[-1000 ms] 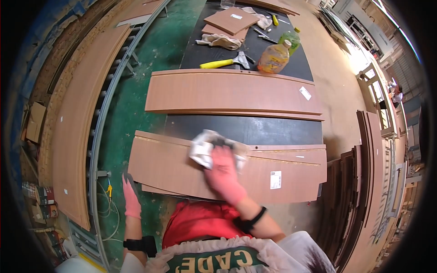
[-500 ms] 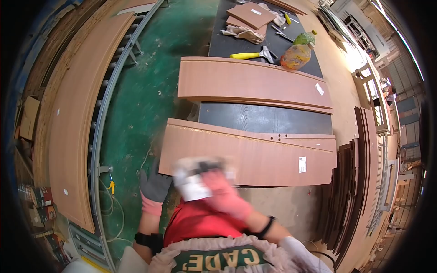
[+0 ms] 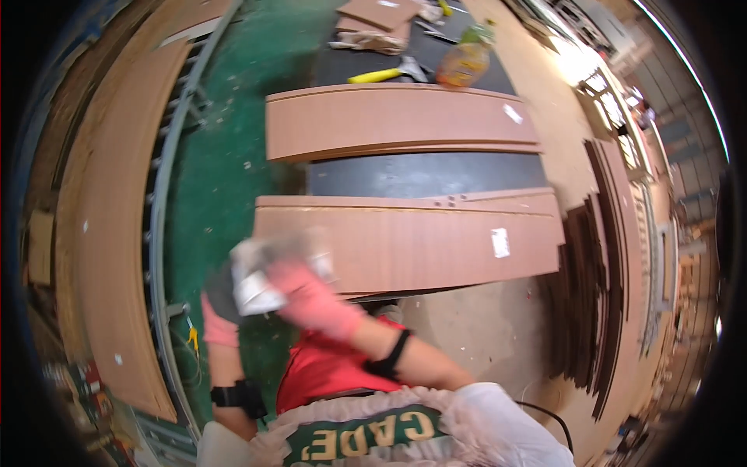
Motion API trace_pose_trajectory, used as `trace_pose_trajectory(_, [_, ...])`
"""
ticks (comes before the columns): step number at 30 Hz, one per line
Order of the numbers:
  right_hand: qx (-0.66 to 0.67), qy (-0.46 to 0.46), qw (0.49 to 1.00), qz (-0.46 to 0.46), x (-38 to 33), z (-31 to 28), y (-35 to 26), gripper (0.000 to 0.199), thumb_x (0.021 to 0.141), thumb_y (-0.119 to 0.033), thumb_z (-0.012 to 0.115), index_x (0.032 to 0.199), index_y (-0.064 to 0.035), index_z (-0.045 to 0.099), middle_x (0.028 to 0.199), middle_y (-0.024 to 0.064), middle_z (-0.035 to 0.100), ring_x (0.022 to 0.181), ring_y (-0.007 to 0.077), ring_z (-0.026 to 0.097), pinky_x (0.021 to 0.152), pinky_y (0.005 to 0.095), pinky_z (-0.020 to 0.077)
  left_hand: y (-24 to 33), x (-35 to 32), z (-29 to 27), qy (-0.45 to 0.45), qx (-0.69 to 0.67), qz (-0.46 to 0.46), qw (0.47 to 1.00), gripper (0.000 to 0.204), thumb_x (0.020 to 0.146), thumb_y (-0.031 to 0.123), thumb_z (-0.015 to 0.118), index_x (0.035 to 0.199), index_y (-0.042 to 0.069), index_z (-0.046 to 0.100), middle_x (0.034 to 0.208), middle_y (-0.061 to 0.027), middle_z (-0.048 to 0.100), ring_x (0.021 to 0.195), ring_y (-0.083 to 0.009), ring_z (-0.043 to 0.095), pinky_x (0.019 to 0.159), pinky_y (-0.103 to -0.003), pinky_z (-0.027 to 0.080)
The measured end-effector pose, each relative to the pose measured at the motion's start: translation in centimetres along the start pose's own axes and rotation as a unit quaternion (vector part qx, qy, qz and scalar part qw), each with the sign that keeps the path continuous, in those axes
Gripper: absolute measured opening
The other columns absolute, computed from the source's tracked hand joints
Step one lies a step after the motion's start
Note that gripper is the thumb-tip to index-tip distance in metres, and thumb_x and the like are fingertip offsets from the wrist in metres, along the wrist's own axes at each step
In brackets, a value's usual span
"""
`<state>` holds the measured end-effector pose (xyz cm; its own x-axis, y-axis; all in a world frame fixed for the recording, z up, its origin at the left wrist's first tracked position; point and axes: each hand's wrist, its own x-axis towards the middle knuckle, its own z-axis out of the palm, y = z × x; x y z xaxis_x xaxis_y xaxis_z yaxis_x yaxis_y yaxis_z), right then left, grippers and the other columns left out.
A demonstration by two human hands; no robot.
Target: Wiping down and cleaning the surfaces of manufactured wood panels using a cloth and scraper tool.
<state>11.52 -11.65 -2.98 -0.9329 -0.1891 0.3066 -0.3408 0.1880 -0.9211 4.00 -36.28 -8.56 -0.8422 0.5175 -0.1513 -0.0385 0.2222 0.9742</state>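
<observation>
Gloves in pink cover both hands, and we see the right hand (image 3: pixel 311 300) and the left hand (image 3: pixel 222 300) meeting on a crumpled white cloth (image 3: pixel 261 272), blurred, each seeming to grasp it just off the near left corner of the nearer brown panel (image 3: pixel 420 241). Beyond it, a second brown panel (image 3: pixel 397 121) lies across the dark table (image 3: pixel 424 173), with a yellow-handled hammer (image 3: pixel 385 74) and a plastic bottle (image 3: pixel 464 62) farther back.

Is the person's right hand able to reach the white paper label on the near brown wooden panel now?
Probably yes. The right hand, holding a white cloth, hovers at that panel's left end; the label lies uncovered toward its right end, with nothing between.
</observation>
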Motion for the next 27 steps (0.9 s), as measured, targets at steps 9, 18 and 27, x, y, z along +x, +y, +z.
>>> trace_pose_trajectory(9, [-0.164, 0.188, 0.968, 0.016, -9.5, -8.5, -0.2, 0.049, 0.071, -0.019, 0.064, 0.116, -0.0057, 0.051, 0.119, 0.0157, 0.05, 0.115, 0.0357, 0.043, 0.105, 0.046, 0.0269, 10.5, 6.8, 6.3, 0.106, -0.252, -0.18, 0.945, 0.054, 0.094, 0.04, 0.039, 0.128, -0.001, 0.04, 0.127, -0.0171, 0.047, 0.114, -0.0229, 0.048, 0.094, -0.033, 0.038])
trace_pose_trajectory(18, [-0.054, 0.798, 0.528, 0.287, -42.4, -38.4, -6.1, 0.042, 0.089, -0.041, 0.051, 0.101, -0.0017, 0.06, 0.087, 0.0044, 0.059, 0.077, 0.0161, 0.055, 0.069, 0.0303, 0.0444, 9.3, 10.0, 9.0, 0.134, -0.01, -0.148, 0.98, 0.049, 0.094, 0.038, 0.039, 0.118, -0.003, 0.051, 0.111, -0.0115, 0.056, 0.099, -0.0196, 0.054, 0.088, -0.032, 0.041])
trace_pose_trajectory(27, [0.252, 0.42, 0.696, 0.525, -31.3, -25.6, -10.2, 0.038, 0.086, -0.037, 0.059, 0.098, -0.0018, 0.063, 0.093, 0.0022, 0.061, 0.083, 0.0106, 0.056, 0.075, 0.0274, 0.0472, 9.4, 9.9, 7.4, 0.252, 0.077, -0.073, 0.962, 0.045, 0.092, 0.038, 0.043, 0.106, -0.002, 0.058, 0.095, -0.0081, 0.061, 0.083, -0.0158, 0.055, 0.076, -0.03, 0.043])
